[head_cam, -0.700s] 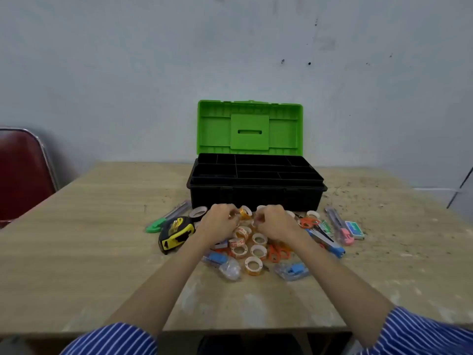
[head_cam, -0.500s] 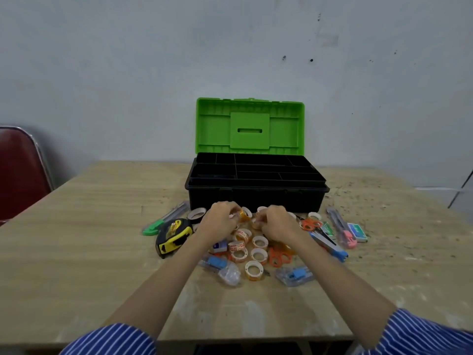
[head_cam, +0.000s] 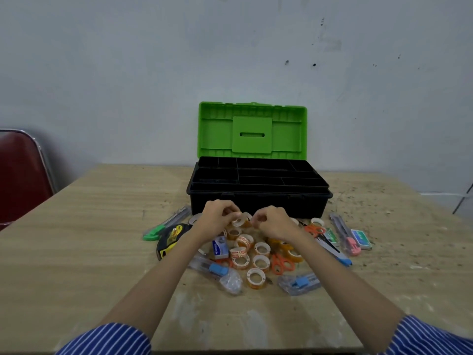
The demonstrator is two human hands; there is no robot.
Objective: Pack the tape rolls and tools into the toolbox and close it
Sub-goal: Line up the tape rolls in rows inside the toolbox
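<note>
Left hand: pinches a tape roll.
Right hand: fingers curled, probably pinching another (blurred).
Toolbox: lid up.

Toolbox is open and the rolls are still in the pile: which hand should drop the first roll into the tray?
Left, probably. The left hand already pinches a tape roll lifted off the pile, just in front of the open toolbox. The right hand is as near, but what its curled fingers hold cannot be told.
</note>
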